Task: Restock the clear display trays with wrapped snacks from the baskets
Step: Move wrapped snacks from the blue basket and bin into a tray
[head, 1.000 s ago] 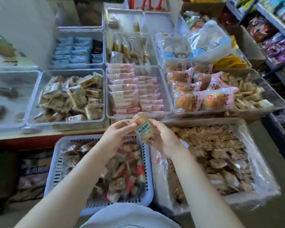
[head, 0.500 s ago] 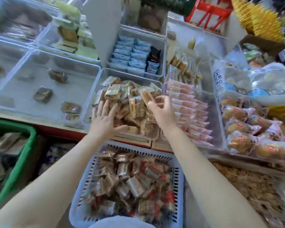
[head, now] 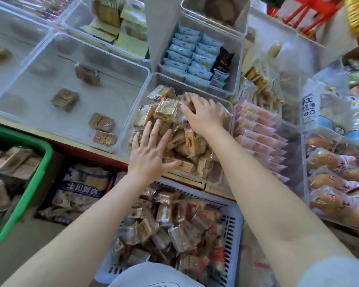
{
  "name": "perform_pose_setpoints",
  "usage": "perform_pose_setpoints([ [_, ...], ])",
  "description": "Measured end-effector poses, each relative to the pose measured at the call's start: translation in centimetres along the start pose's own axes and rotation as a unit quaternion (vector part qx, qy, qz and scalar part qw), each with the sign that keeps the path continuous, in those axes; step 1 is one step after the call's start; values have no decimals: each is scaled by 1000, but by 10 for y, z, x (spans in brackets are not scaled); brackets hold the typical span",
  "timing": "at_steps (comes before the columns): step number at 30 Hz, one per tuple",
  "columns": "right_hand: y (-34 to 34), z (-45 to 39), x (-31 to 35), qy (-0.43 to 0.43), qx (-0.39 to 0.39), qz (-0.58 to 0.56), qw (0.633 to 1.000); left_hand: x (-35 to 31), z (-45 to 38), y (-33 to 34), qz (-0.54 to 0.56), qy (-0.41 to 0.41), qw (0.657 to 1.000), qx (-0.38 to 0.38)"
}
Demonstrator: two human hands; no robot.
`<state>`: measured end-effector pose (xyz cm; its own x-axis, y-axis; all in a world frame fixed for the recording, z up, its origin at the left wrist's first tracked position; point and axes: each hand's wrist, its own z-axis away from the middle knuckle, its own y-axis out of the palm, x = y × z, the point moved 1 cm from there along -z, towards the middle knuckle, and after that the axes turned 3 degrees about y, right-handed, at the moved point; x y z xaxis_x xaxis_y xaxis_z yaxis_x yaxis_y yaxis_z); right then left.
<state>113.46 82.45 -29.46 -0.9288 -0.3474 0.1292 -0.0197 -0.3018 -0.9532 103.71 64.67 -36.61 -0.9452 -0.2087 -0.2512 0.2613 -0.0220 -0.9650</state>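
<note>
A clear display tray (head: 142, 94) in the middle holds a heap of tan wrapped snacks (head: 166, 109). My left hand (head: 151, 154) lies flat on the near left of the heap, fingers straight and spread. My right hand (head: 203, 117) rests on the top right of the heap, fingers bent down over the packets; no single packet is plainly gripped. Below, a white slatted basket (head: 235, 224) is full of brown and red wrapped snacks (head: 174, 224).
A nearly bare clear tray (head: 29, 65) with a few brown packets sits at left. A green basket (head: 37, 179) of packets is lower left. Blue packets (head: 187, 54) fill a tray behind; pink packets (head: 257, 131) and bagged buns (head: 336, 177) lie to the right.
A second ago both hands held one tan packet above the basket. The view swung left; both hands went to the tan heap, and now press further onto it.
</note>
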Motion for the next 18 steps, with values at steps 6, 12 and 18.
perform_pose_setpoints([
  [6, -7, 70, -13, -58, -132, -182, 973, 0, 2, -4, -4, -14, 1000, 15],
  [12, 24, 203, -98, 7, -226, -323, 919, -62, 22, -37, 161, 30, 978, -129],
  [18, 68, 304, -216, 217, -188, -376, 881, -212, 42, -29, 255, 145, 952, 86],
])
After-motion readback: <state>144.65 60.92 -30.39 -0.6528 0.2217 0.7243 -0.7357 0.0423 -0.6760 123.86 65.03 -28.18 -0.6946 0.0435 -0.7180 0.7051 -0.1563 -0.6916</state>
